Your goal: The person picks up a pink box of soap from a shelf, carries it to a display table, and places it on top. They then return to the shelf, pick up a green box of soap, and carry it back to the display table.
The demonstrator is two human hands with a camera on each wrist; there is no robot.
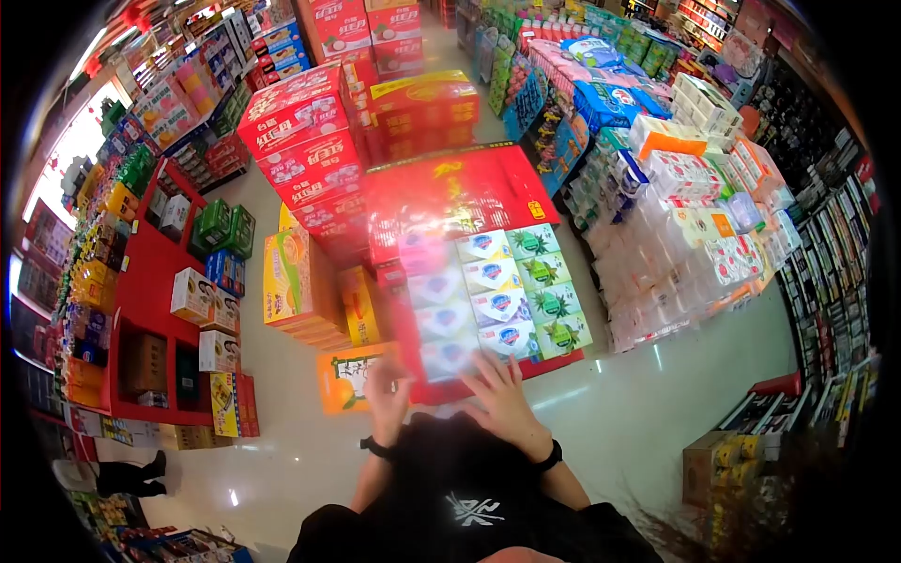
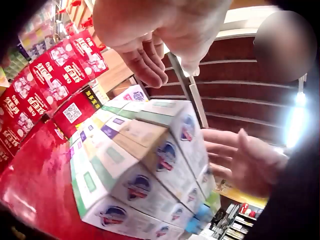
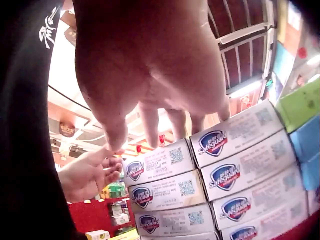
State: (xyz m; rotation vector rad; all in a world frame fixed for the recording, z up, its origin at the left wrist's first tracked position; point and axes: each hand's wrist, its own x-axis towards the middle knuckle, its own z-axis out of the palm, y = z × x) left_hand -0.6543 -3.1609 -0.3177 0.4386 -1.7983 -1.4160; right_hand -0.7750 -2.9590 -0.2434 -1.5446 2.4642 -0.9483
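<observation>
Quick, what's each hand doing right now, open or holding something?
Left hand: open, loosely curled, holding nothing.
Right hand: open, spread out at the soap boxes, holding nothing.

Top layer, clock taken from right hand [image 1: 502, 399]: green boxes [image 1: 552, 300], 4, at 1 o'clock; white Safeguard boxes [image 1: 500, 305], 4, at 12; hazy column [image 1: 441, 319] at 11, count unclear. Hands: 2. Dark wristbands [image 1: 551, 457]: 2.

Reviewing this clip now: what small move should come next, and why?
Probably bring the left hand against the left side of the Safeguard boxes and nudge them together: it looks empty, and the right wrist view shows a dark gap between columns.
</observation>
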